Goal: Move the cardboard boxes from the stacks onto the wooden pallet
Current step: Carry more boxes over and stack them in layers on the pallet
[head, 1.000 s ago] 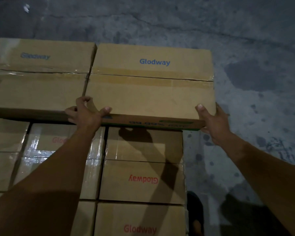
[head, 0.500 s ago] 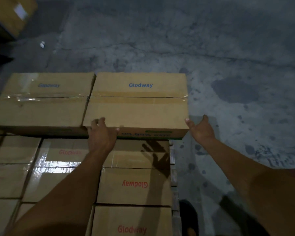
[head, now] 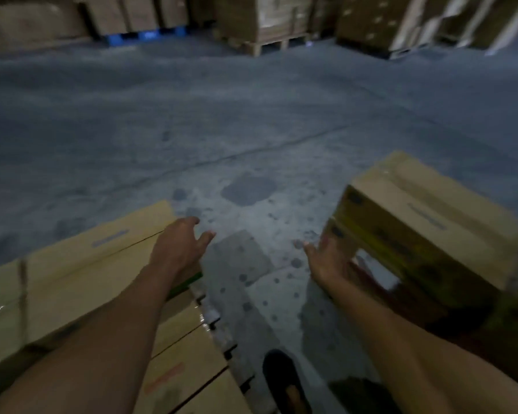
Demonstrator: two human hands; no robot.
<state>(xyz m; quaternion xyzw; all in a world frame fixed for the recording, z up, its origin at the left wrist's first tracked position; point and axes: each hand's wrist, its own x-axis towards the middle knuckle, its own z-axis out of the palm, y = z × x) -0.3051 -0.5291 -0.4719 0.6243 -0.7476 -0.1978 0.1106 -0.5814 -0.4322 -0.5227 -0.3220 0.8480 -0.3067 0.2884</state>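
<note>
The frame is blurred by motion. A cardboard box lies at the left on top of a layer of other boxes. My left hand is over its right end, fingers loosely spread, holding nothing. At the right stands a stack of cardboard boxes, turned at an angle. My right hand is at the stack's near left corner with straight fingers; whether it touches the cardboard cannot be told. The pallet under the left boxes is hidden.
Grey stained concrete floor lies between the two groups of boxes and stretches far ahead. My dark shoe is at the bottom middle. At the back stand loaded pallets, one wooden and one blue.
Both hands have let go of the box, which now lies at the left. The view has swung right and up, bringing the right-hand stack and the far pallets into sight.
</note>
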